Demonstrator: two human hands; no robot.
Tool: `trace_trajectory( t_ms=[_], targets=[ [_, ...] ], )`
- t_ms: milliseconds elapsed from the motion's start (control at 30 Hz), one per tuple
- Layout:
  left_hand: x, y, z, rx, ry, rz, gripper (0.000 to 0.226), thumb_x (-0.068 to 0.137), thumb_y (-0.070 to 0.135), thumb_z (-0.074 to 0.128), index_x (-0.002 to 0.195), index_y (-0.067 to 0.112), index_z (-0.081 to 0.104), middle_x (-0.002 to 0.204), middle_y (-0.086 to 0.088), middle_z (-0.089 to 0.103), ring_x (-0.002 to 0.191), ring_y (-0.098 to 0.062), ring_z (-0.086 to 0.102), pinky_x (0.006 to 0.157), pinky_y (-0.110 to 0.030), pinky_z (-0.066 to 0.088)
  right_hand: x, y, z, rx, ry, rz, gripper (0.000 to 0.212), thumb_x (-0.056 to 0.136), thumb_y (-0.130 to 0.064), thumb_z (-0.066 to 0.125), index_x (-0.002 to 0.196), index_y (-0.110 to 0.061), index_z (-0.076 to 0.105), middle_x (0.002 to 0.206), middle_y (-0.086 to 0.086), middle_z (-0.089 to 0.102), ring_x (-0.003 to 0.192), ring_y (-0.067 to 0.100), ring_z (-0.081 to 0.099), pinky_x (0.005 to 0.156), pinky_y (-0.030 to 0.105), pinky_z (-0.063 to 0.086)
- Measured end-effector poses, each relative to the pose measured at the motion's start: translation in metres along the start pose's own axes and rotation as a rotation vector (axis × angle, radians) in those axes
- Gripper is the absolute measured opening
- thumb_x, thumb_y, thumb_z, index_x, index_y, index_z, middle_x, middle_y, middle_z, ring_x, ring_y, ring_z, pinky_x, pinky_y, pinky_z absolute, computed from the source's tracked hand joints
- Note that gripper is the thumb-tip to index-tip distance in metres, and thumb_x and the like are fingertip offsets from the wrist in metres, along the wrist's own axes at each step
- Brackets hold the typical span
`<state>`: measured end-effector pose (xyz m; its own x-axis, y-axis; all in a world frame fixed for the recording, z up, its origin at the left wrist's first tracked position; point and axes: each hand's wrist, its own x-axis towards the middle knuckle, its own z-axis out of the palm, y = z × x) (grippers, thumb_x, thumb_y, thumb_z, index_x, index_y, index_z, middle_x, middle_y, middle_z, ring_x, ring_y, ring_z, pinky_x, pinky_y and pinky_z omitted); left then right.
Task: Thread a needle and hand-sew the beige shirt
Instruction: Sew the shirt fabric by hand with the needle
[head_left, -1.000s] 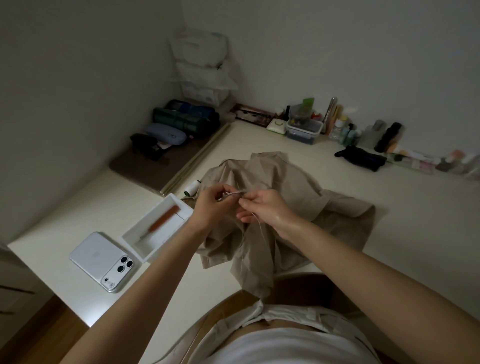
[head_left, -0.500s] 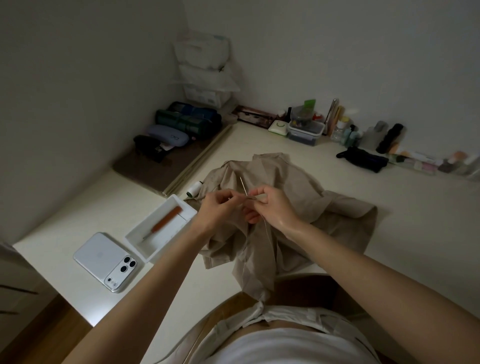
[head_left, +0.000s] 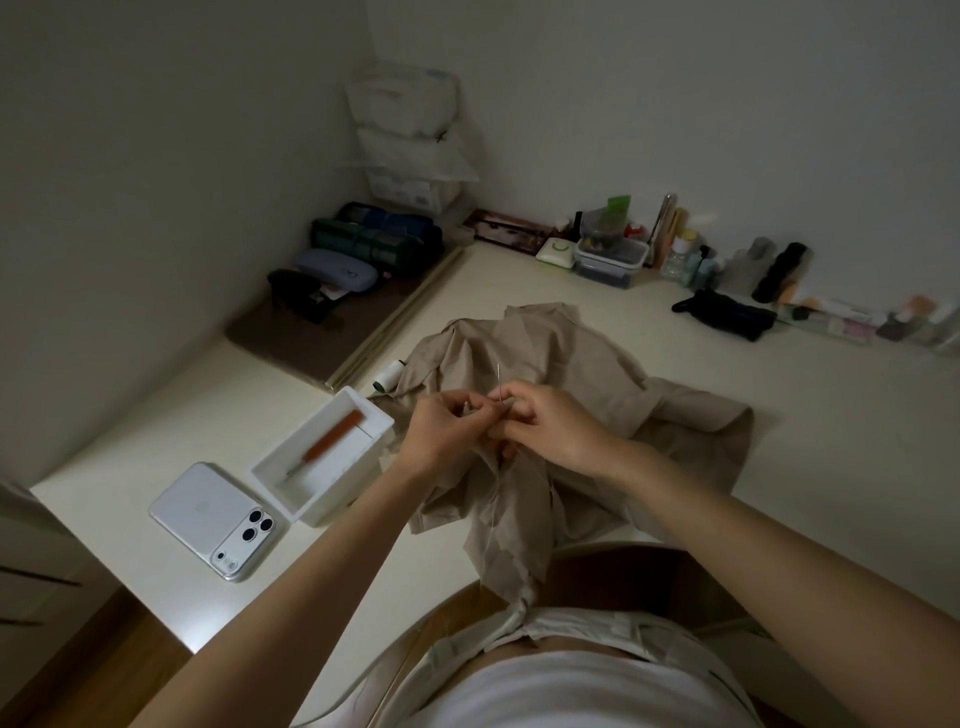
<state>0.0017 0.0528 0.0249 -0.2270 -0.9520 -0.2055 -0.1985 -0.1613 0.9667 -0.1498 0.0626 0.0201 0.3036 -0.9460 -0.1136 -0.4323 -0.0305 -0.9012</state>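
The beige shirt (head_left: 582, 364) lies crumpled on the cream table, one part hanging over the near edge toward my lap. My left hand (head_left: 441, 431) pinches a fold of the shirt's fabric. My right hand (head_left: 550, 423) pinches the needle (head_left: 500, 382), which points up and away above my fingertips. The two hands meet over the shirt's middle. A pale thread (head_left: 493, 509) hangs down from my fingers along the cloth. A white thread spool (head_left: 388, 375) lies just left of the shirt.
A white tray (head_left: 374, 421) holding an orange-handled tool (head_left: 324, 449) sits left of the shirt, with a phone (head_left: 218, 519) face down beside it. Pouches and a case rest on a brown mat (head_left: 291, 343) at far left. Bottles, boxes and a black pouch (head_left: 727, 317) line the back wall.
The needle swung from lying sideways between my hands to pointing up in my right hand. Both hands stayed together over the shirt.
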Motion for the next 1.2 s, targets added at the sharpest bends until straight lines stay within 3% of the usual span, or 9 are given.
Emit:
trace_trajectory(
  t_ms=[100,333,533,733,833,933,1000,1067,1200],
  targets=[
    [0.002,-0.001,-0.006,0.127,0.0,0.05,0.016,0.089,0.015,0.063,0.087,-0.001,0.067,0.071,-0.014,0.065,0.061,-0.011,0.059,0.059,-0.015,0.05,0.001,0.004,-0.005,-0.262,0.071,-0.06,0.028,0.096,-0.028,0.051,0.123,-0.023,0.056,0.112,-0.006,0.048,0.092,0.002,0.053,0.079,0.014,0.043],
    [0.002,-0.007,-0.006,0.299,-0.058,0.153,0.016,0.092,0.017,0.06,0.091,0.003,0.068,0.046,0.018,0.053,0.044,0.004,0.048,0.05,-0.007,0.037,0.009,0.002,0.0,0.022,0.237,0.03,0.011,0.092,-0.023,0.058,0.091,-0.014,0.065,0.1,0.002,0.061,0.092,0.014,0.059,0.08,0.02,0.048],
    [0.001,-0.02,-0.018,0.407,-0.114,0.101,0.008,0.09,0.023,0.063,0.084,0.019,0.067,0.068,0.003,0.06,0.057,-0.001,0.051,0.056,-0.007,0.04,0.016,-0.002,-0.023,0.524,0.313,0.161,0.015,0.101,-0.011,0.04,0.093,-0.01,0.053,0.096,0.007,0.066,0.09,0.015,0.067,0.08,0.022,0.054],
    [0.0,-0.024,-0.028,0.852,-0.247,-0.054,0.026,0.09,0.029,0.063,0.113,0.015,0.064,0.101,0.009,0.061,0.089,-0.003,0.055,0.067,-0.006,0.04,0.019,-0.004,-0.043,0.533,0.33,0.17,0.016,0.101,-0.011,0.039,0.094,-0.008,0.053,0.087,0.009,0.066,0.084,0.016,0.068,0.082,0.027,0.054],
    [0.002,-0.012,-0.02,0.544,-0.362,-0.087,0.048,0.094,0.033,0.056,0.139,0.022,0.044,0.133,0.007,0.048,0.115,-0.004,0.046,0.083,-0.01,0.038,0.024,-0.009,-0.05,0.536,0.309,0.15,0.016,0.101,-0.011,0.04,0.096,-0.005,0.055,0.083,0.007,0.066,0.082,0.017,0.068,0.079,0.026,0.055],
    [0.005,-0.002,-0.01,0.234,-0.508,-0.129,0.042,0.093,0.04,0.049,0.133,0.027,0.051,0.136,0.009,0.052,0.127,-0.006,0.043,0.105,-0.025,0.034,0.03,-0.011,-0.056,0.491,0.322,0.141,0.017,0.101,-0.011,0.04,0.095,-0.006,0.055,0.083,0.007,0.067,0.081,0.016,0.068,0.08,0.025,0.054],
    [0.007,0.002,-0.005,0.013,-0.538,-0.091,0.033,0.091,0.031,0.046,0.116,0.016,0.061,0.1,0.004,0.069,0.107,-0.014,0.06,0.098,-0.027,0.045,0.034,-0.007,-0.061,0.436,0.369,0.153,0.018,0.101,-0.011,0.04,0.09,-0.01,0.054,0.08,0.006,0.065,0.077,0.015,0.066,0.079,0.026,0.052],
    [0.008,0.01,-0.004,-0.243,-0.45,-0.084,0.021,0.096,0.02,0.044,0.099,0.008,0.061,0.067,0.001,0.057,0.075,-0.018,0.059,0.077,-0.024,0.052,0.036,0.002,-0.066,0.349,0.42,0.177,0.021,0.101,-0.01,0.04,0.084,-0.013,0.051,0.077,0.005,0.063,0.072,0.016,0.064,0.079,0.031,0.052],
    [0.023,0.013,-0.021,-0.555,-0.153,-0.076,0.022,0.093,0.019,0.045,0.078,0.011,0.06,0.059,0.004,0.034,0.055,-0.011,0.036,0.062,-0.024,0.038,0.032,0.034,-0.076,0.161,0.458,0.295,0.025,0.101,-0.01,0.04,0.077,-0.014,0.047,0.072,0.004,0.06,0.067,0.016,0.06,0.073,0.03,0.051]
  ],
)
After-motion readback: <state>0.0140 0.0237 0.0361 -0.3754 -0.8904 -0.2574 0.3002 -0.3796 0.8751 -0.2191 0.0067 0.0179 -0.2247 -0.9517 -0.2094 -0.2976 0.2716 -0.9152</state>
